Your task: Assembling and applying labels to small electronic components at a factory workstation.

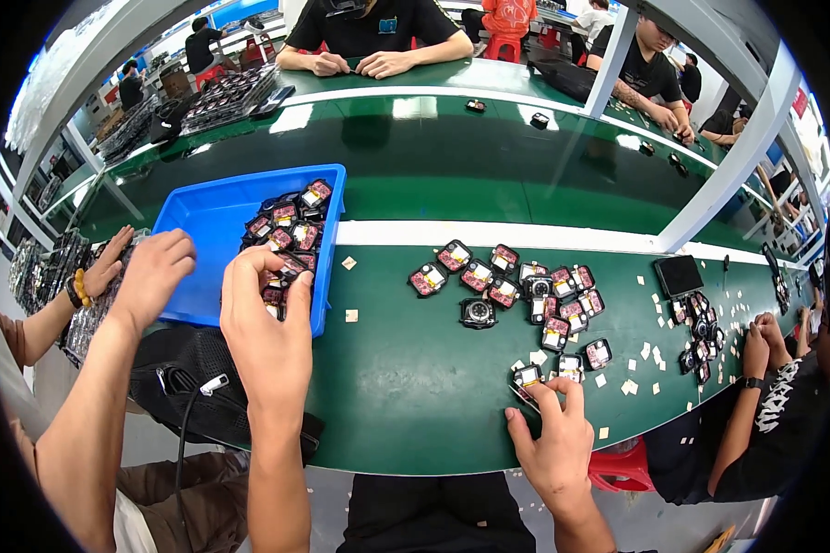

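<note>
My left hand (266,327) is over the right side of a blue plastic bin (194,207), its thumb and fingers pinching a small black-cased electronic module (292,265). More modules of this kind (284,214), with pink and silver faces and yellow strips, are heaped in the bin beneath it. Near the table's front edge, my right hand (560,442) has its thumb and fingertips at the near edge of another module (527,375). A thin pale edge shows between those fingertips; the fingers partly cover it. Several loose modules (504,291) lie face up on the green table (406,387) between my hands.
Left of the bin reach a co-worker's hands (152,276). A black mesh bag (189,373) sits below the bin. Small pale squares (629,387) are scattered at right, beside a black box (679,276) and another person's modules. A white metal post (729,157) rises behind.
</note>
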Motion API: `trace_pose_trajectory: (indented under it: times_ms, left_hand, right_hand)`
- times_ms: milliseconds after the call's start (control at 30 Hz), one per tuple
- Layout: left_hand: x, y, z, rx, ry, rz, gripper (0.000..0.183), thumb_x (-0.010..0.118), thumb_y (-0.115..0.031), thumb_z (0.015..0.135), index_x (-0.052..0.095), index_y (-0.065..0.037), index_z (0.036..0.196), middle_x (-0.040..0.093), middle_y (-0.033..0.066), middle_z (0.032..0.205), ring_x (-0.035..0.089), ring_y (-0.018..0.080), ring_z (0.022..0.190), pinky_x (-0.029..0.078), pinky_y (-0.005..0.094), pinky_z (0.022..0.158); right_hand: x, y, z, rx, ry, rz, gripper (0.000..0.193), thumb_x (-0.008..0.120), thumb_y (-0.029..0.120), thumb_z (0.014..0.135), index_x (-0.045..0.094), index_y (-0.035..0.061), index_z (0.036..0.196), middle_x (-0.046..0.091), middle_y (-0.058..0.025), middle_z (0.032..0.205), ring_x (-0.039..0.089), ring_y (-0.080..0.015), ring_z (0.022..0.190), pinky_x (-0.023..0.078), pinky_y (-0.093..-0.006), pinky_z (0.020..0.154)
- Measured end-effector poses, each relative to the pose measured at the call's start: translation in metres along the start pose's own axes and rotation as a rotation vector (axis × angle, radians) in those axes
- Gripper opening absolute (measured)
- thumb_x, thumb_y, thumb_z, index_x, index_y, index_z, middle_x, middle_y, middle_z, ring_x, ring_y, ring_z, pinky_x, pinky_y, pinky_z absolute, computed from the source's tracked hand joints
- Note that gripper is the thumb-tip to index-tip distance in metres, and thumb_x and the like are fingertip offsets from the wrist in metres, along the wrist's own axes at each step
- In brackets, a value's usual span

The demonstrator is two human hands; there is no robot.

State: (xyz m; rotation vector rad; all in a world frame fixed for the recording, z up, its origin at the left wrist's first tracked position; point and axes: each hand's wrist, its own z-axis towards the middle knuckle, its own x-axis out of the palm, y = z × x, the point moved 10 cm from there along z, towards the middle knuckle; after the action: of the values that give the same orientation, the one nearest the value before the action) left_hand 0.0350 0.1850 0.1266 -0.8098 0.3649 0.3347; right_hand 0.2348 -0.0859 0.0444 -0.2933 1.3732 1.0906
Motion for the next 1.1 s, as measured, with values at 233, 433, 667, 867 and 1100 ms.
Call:
trace_pose_trajectory:
  times_ms: [233, 433, 667, 867, 1100]
  left_hand:
    - [0.014, 0.005, -0.001, 0.064, 0.052, 0.294, 0.021, 0.072, 0.001, 0.087, 0.06, 0.002, 0.104, 0.059, 0.0212, 0.122, 0.06, 0.0421, 0.109, 0.05, 0.0482, 0.093]
    - [0.021, -0.026, -0.02, 0.177, 0.032, 0.271, 0.02, 0.071, 0.003, 0.088, 0.067, 0.001, 0.107, 0.062, 0.02, 0.13, 0.06, 0.0419, 0.124, 0.047, 0.0475, 0.105]
    - [0.068, -0.05, -0.118, -0.196, 0.642, -0.717, 0.035, 0.082, -0.002, 0.086, 0.068, 0.0, 0.118, 0.064, 0.0171, 0.128, 0.066, 0.0255, 0.115, 0.054, 0.0362, 0.097]
    - [0.089, -0.054, -0.179, -0.586, 0.811, -1.259, 0.06, 0.081, -0.003, 0.088, 0.054, 0.006, 0.14, 0.053, 0.0153, 0.14, 0.059, 0.023, 0.126, 0.052, 0.0363, 0.107]
    - [0.086, -0.035, -0.18, -0.612, 0.608, -1.372, 0.062, 0.088, -0.013, 0.081, 0.06, 0.008, 0.132, 0.057, 0.016, 0.133, 0.062, 0.0309, 0.126, 0.054, 0.0396, 0.104]
  right_hand:
    - [0.0, 0.0, -0.001, -0.005, 0.006, 0.008, 0.04, 0.082, 0.024, 0.084, 0.065, 0.0093, 0.117, 0.056, -0.011, 0.119, 0.063, -0.0264, 0.061, 0.053, -0.0416, 0.054]
    - [0.003, 0.0, -0.001, -0.005, 0.002, 0.004, 0.034, 0.083, 0.022, 0.083, 0.066, 0.0089, 0.11, 0.059, -0.0084, 0.116, 0.065, -0.0243, 0.062, 0.053, -0.0392, 0.053]
    - [-0.002, 0.016, 0.003, -0.154, -0.061, 0.408, 0.036, 0.089, 0.013, 0.078, 0.064, 0.0061, 0.104, 0.069, -0.0104, 0.111, 0.064, -0.0182, 0.059, 0.051, -0.0299, 0.05]
    - [0.01, 0.029, -0.01, -0.216, 0.06, 0.849, 0.039, 0.091, 0.011, 0.078, 0.061, 0.0033, 0.102, 0.072, -0.0139, 0.118, 0.051, -0.0051, 0.057, 0.044, -0.0218, 0.046]
    - [0.0, 0.042, -0.003, -0.29, 0.024, 0.671, 0.03, 0.086, 0.012, 0.084, 0.067, -0.0007, 0.103, 0.068, -0.0147, 0.109, 0.064, -0.0092, 0.067, 0.052, -0.023, 0.054]
